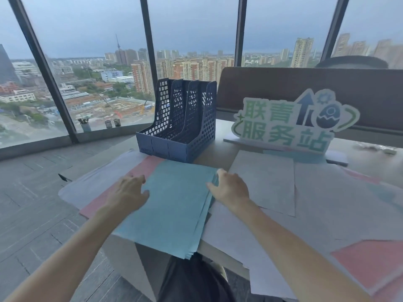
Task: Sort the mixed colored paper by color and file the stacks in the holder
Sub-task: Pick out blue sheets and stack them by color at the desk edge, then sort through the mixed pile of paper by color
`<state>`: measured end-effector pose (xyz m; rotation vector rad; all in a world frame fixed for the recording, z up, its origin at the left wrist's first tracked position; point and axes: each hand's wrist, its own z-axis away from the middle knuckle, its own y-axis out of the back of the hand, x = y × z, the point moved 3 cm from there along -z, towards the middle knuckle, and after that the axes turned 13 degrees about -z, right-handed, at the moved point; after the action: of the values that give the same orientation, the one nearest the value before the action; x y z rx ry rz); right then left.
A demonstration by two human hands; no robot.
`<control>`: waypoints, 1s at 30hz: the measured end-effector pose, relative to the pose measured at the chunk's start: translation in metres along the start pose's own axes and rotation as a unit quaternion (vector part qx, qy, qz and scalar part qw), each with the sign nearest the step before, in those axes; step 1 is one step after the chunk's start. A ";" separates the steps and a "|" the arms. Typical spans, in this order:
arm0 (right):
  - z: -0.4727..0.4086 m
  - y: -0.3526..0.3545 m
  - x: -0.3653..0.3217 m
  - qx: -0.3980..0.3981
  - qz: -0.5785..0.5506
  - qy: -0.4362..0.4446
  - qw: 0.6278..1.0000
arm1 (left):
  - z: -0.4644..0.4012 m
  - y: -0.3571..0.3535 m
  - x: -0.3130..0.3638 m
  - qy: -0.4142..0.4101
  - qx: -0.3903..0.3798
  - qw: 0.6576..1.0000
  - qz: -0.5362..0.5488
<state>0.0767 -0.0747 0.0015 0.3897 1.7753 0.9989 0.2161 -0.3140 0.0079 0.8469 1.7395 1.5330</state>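
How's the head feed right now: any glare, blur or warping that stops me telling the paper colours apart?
Head view: dim, flat daylight from the windows, no glare on the blue stack; colours look washed, yet the pink sheet stays distinct; wide-angle warping bends the window frames; edges are soft and the sign slightly blurred.

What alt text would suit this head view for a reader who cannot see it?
Both hands, left hand and right hand, press the side edges of a blue paper stack on a desk. Pink sheets and white sheets lie around it, an empty blue file holder behind.
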 end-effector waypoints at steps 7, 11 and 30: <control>0.012 0.095 0.093 0.079 0.119 -0.094 0.985 | 0.003 0.023 0.167 -0.254 0.014 0.962 0.094; 0.035 0.147 0.172 0.022 0.165 -0.255 0.952 | 0.024 0.008 0.260 -0.361 -0.108 0.926 0.036; 0.080 0.191 0.249 0.053 0.100 -0.323 0.940 | 0.060 0.024 0.341 -0.369 -0.026 0.922 0.117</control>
<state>0.0054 0.2408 -0.0147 0.8725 1.2050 0.7892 0.0712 0.0015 0.0054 1.4188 1.0645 1.1590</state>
